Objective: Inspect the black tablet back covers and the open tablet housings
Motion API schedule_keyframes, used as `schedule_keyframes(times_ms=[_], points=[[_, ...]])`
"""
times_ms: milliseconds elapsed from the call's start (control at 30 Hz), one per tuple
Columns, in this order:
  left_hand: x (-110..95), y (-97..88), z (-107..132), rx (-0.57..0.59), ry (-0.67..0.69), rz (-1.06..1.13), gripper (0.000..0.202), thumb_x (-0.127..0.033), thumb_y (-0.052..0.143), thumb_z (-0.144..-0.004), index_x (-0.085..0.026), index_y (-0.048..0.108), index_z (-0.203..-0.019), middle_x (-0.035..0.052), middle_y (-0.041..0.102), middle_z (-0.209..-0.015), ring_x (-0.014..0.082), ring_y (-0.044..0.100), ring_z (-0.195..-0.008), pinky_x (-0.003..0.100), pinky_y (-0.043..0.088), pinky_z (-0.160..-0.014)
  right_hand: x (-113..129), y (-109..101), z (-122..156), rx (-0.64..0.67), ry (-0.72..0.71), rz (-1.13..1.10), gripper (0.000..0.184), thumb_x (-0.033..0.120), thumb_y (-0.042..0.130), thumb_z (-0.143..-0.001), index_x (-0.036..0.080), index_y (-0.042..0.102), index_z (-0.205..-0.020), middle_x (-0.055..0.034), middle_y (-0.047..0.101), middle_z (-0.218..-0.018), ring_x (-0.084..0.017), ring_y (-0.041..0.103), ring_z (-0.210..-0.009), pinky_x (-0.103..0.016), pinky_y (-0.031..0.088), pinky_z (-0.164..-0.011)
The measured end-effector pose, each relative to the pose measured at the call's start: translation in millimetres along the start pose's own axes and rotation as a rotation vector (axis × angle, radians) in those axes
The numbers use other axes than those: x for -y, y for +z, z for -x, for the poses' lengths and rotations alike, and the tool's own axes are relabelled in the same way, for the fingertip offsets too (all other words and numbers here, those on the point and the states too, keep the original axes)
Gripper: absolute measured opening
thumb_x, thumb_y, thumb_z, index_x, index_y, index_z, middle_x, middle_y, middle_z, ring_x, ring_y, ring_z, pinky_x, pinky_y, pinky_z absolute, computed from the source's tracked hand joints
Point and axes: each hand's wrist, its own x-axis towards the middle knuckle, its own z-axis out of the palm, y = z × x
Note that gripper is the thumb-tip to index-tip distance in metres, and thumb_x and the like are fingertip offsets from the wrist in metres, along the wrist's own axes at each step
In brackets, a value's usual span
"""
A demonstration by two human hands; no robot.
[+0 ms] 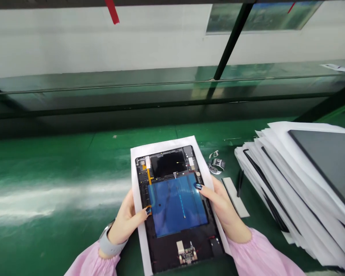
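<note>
Between my two hands is an opened tablet (pixel 189 243), its inner side facing up and a white foam sheet (pixel 138 230) beneath it. A blue battery (pixel 172 207) fills its middle, with an orange ribbon cable and small circuit boards around it. My left hand (pixel 132 214) grips the left edge, thumb on top near the battery's side. On the right edge my right hand (pixel 220 203) is closed, its thumb resting on the battery's upper right corner. The other fingers of both hands are largely hidden under the sheet.
To the right leans a stack of white foam sheets (pixel 290 191) with dark panels between them, a dark grey panel (pixel 324 161) on top. A pale strip (pixel 235 197) and a shiny metallic piece (pixel 217 165) lie on the green table (pixel 60 214). A dark rail runs behind.
</note>
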Motion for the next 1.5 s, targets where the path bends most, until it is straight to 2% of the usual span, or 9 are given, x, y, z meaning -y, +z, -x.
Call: schedule_keyframes(times_ms=[233,333,533,833,1033,1200,1333,1433,1500], points=[[-7,10.5,-2,-0.173,-0.255,0.180,0.057,-0.049,0.084,-0.067,-0.025,0.072,-0.117,0.0058,0.075,-0.117,0.0318,0.065,-0.111,0.036,0.053,-0.093,2,5,-3,0.045,0.094,-0.038,0.030,0.038,0.080,-0.070,0.021,0.078,-0.095,-0.0046,0.076,-0.087,-0.024,0.068,-0.076,-0.032,0.054,-0.070],[-17,16.8,-10,-0.230,-0.342,0.226,0.057,-0.056,0.084,-0.064,-0.021,0.075,-0.108,0.0087,0.077,-0.107,0.0322,0.070,-0.102,0.036,0.058,-0.085,-1,6,-2,0.080,0.170,-0.103,0.034,0.039,0.080,-0.069,0.021,0.077,-0.098,-0.0048,0.076,-0.085,-0.024,0.069,-0.072,-0.033,0.055,-0.069],[-30,19.7,-17,-0.283,-0.342,0.231,0.048,-0.057,0.086,-0.059,-0.021,0.078,-0.090,0.0068,0.078,-0.095,0.0274,0.072,-0.094,0.031,0.059,-0.078,0,7,1,0.117,0.294,-0.253,0.037,0.034,0.085,-0.068,0.021,0.076,-0.102,-0.0036,0.076,-0.084,-0.020,0.069,-0.070,-0.026,0.053,-0.063],[-27,19.7,-18,-0.351,-0.339,0.181,0.045,-0.056,0.088,-0.058,-0.021,0.078,-0.085,0.0025,0.078,-0.095,0.0227,0.070,-0.099,0.023,0.055,-0.083,-10,3,-3,0.090,0.325,-0.267,0.042,0.037,0.085,-0.067,0.020,0.075,-0.104,-0.0056,0.076,-0.087,-0.021,0.069,-0.069,-0.027,0.054,-0.061],[-25,19.4,-17,-0.309,-0.373,0.193,0.052,-0.056,0.086,-0.063,-0.021,0.076,-0.101,0.0053,0.078,-0.101,0.0264,0.070,-0.098,0.030,0.057,-0.082,0,6,-6,0.035,0.208,-0.130,0.030,0.048,0.078,-0.074,0.022,0.078,-0.087,-0.0045,0.076,-0.081,-0.024,0.070,-0.075,-0.031,0.054,-0.070],[-8,14.2,-18,-0.186,-0.335,0.037,0.055,-0.058,0.071,-0.080,-0.020,0.068,-0.121,0.0081,0.074,-0.115,0.0304,0.066,-0.112,0.040,0.051,-0.099,3,2,-14,0.000,0.122,0.000,0.021,0.040,0.076,-0.077,0.022,0.076,-0.088,-0.0026,0.075,-0.084,-0.024,0.068,-0.082,-0.030,0.050,-0.069],[1,13.0,-21,-0.159,-0.232,-0.176,0.051,-0.064,0.063,-0.085,-0.021,0.073,-0.111,0.0077,0.073,-0.116,0.0319,0.058,-0.124,0.041,0.040,-0.111,-3,-1,-20,-0.009,0.063,0.121,0.017,0.036,0.071,-0.077,0.021,0.070,-0.084,-0.0022,0.074,-0.082,-0.023,0.067,-0.079,-0.030,0.049,-0.070],[1,14.7,-22,-0.143,-0.187,-0.270,0.051,-0.065,0.059,-0.086,-0.021,0.075,-0.106,0.0055,0.074,-0.087,0.0296,0.067,-0.101,0.038,0.051,-0.097,-11,-4,-24,-0.022,0.007,0.218,0.017,0.037,0.067,-0.076,0.021,0.066,-0.082,-0.0029,0.071,-0.078,-0.023,0.066,-0.075,-0.031,0.049,-0.069],[1,15.2,-22,-0.102,-0.199,-0.322,0.052,-0.061,0.056,-0.090,-0.018,0.073,-0.115,0.0000,0.062,-0.057,0.0244,0.065,-0.064,0.033,0.057,-0.066,-17,-6,-27,-0.043,-0.024,0.300,0.016,0.036,0.063,-0.076,0.021,0.065,-0.082,-0.0018,0.067,-0.071,-0.022,0.064,-0.069,-0.030,0.048,-0.065]])
